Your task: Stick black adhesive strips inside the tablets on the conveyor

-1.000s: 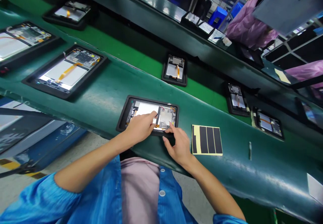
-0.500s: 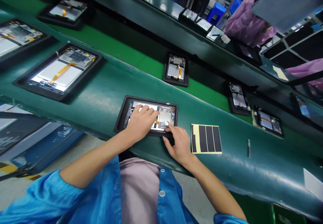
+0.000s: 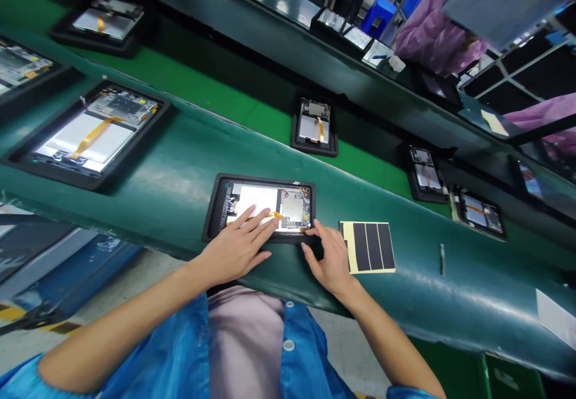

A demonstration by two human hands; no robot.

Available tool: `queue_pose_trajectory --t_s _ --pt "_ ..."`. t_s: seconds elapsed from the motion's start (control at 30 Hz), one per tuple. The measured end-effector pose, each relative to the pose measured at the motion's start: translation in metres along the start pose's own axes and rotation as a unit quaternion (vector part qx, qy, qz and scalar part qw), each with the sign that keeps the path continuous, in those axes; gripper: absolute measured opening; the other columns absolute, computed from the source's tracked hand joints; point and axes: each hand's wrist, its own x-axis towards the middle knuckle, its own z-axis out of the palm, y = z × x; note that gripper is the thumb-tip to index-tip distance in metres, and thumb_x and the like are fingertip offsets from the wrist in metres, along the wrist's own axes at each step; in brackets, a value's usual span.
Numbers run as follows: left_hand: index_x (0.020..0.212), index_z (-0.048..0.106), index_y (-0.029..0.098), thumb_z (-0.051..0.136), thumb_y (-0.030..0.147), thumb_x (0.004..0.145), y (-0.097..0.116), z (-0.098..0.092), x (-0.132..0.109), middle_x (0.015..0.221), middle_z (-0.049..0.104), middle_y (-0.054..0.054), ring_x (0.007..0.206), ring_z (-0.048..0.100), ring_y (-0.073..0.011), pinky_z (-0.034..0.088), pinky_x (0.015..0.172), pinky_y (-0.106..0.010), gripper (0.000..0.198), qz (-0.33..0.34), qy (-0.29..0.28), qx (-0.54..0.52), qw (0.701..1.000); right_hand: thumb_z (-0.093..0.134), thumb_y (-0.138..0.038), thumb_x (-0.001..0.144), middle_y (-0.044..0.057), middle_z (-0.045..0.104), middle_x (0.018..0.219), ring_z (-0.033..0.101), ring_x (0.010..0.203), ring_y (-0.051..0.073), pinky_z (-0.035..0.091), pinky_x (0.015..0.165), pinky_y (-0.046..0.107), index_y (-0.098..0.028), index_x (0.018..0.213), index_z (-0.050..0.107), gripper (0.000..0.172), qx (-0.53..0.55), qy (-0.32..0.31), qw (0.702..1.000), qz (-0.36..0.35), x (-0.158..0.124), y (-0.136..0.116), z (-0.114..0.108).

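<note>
An opened tablet [image 3: 293, 207] lies in a black tray [image 3: 211, 222] on the green bench in front of me. Its white battery, circuit board and orange ribbon cable [image 3: 274, 214] show. My left hand [image 3: 238, 246] rests flat with fingers spread over the lower battery and the cable's end. At the tray's lower right corner is my right hand [image 3: 328, 255], fingers apart, the index fingertip touching the tablet's edge. A sheet with black adhesive strips [image 3: 373, 246] lies just right of that hand.
Another tablet [image 3: 96, 129] sits in its tray at the left. More trayed tablets, one at the centre [image 3: 315, 123], stand on the bright green belt [image 3: 198, 96] behind. A small metal tool [image 3: 442, 259] lies at the right. A person in pink [image 3: 427, 27] is across the line.
My left hand has moved down and left and flattened out, uncovering more of the battery and cable. My right hand has shifted slightly right, off the circuit board to the tray corner.
</note>
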Motion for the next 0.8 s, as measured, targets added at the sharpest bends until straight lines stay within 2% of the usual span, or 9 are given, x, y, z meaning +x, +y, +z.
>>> queue_pose_trajectory --t_s 0.1,0.23,0.33,0.47,0.57,0.67,0.73,0.77,0.8 --pt "0.153 0.049 0.013 0.054 0.033 0.101 -0.001 0.0 0.009 0.155 0.054 -0.015 0.151 0.04 -0.034 0.019 0.13 -0.056 0.056 -0.004 0.001 -0.005 1.0 0.057 -0.026 0.101 0.01 0.074 0.114 0.069 0.105 0.027 0.056 0.094 0.048 -0.023 0.162 0.03 0.066 -0.004 -0.003 1.0 0.006 0.0 0.0 0.002" --pt "0.154 0.047 0.013 0.049 0.032 0.103 -0.002 0.004 0.015 0.155 0.053 -0.017 0.153 0.038 -0.0331 0.018 0.13 -0.058 0.054 -0.013 0.013 -0.001 1.0 0.056 -0.03 0.102 0.014 0.069 0.134 0.064 0.124 0.03 0.052 0.105 0.052 -0.02 0.163 0.025 0.069 -0.041 -0.039 0.998 0.0 0.0 0.0 0.005" --pt "0.154 0.045 0.009 0.045 0.032 0.105 -0.003 0.011 0.017 0.156 0.051 -0.019 0.153 0.036 -0.0333 0.019 0.13 -0.058 0.055 -0.015 0.022 0.01 1.0 0.055 -0.031 0.102 0.015 0.065 0.141 0.06 0.131 0.029 0.05 0.11 0.052 -0.018 0.164 0.024 0.07 -0.062 -0.058 0.996 -0.012 0.0 0.001 0.008" --pt "0.158 0.035 0.007 0.041 0.034 0.107 -0.007 0.016 0.016 0.158 0.048 -0.019 0.153 0.037 -0.0327 0.022 0.13 -0.055 0.058 -0.035 0.064 0.0 0.997 0.054 -0.029 0.103 0.015 0.064 0.142 0.06 0.133 0.029 0.051 0.11 0.052 -0.017 0.165 0.022 0.07 -0.057 -0.058 0.997 -0.019 -0.001 0.001 0.009" --pt "0.163 0.021 0.009 0.041 0.031 0.106 -0.011 0.01 0.01 0.159 0.047 -0.019 0.152 0.038 -0.0321 0.025 0.13 -0.053 0.064 -0.062 0.1 -0.01 0.993 0.055 -0.029 0.102 0.015 0.065 0.141 0.061 0.131 0.029 0.05 0.11 0.054 -0.019 0.164 0.023 0.071 -0.037 -0.053 0.998 -0.009 -0.002 0.0 0.005" --pt "0.167 0.005 0.017 0.05 0.03 0.103 -0.013 0.0 0.001 0.161 0.045 -0.016 0.15 0.042 -0.034 0.028 0.128 -0.057 0.08 -0.072 0.118 -0.011 0.99 0.059 -0.029 0.1 0.013 0.068 0.136 0.063 0.128 0.029 0.053 0.108 0.052 -0.022 0.163 0.026 0.071 -0.002 -0.022 0.999 0.023 -0.001 0.002 -0.004" --pt "0.167 0.005 0.031 0.052 0.037 0.101 -0.016 -0.002 -0.006 0.164 0.038 -0.005 0.148 0.044 -0.0339 0.026 0.129 -0.059 0.081 -0.101 0.156 -0.03 0.982 0.061 -0.031 0.099 0.011 0.071 0.13 0.066 0.124 0.027 0.055 0.106 0.048 -0.024 0.16 0.031 0.068 0.018 0.016 0.997 0.07 0.002 0.012 -0.014" --pt "0.167 0.009 0.037 0.051 0.041 0.1 -0.02 -0.001 -0.009 0.165 0.035 0.002 0.15 0.041 -0.0331 0.025 0.13 -0.059 0.079 -0.143 0.183 -0.055 0.971 0.061 -0.032 0.099 0.011 0.072 0.127 0.068 0.12 0.026 0.056 0.105 0.045 -0.024 0.158 0.033 0.065 0.019 0.038 0.994 0.097 0.005 0.021 -0.019" --pt "0.166 0.011 0.04 0.049 0.044 0.099 -0.025 0.001 -0.012 0.166 0.031 0.006 0.153 0.036 -0.0328 0.023 0.13 -0.059 0.078 -0.166 0.183 -0.072 0.966 0.059 -0.033 0.1 0.01 0.073 0.125 0.07 0.117 0.025 0.057 0.103 0.041 -0.023 0.157 0.035 0.062 0.012 0.061 0.99 0.126 0.009 0.034 -0.026"
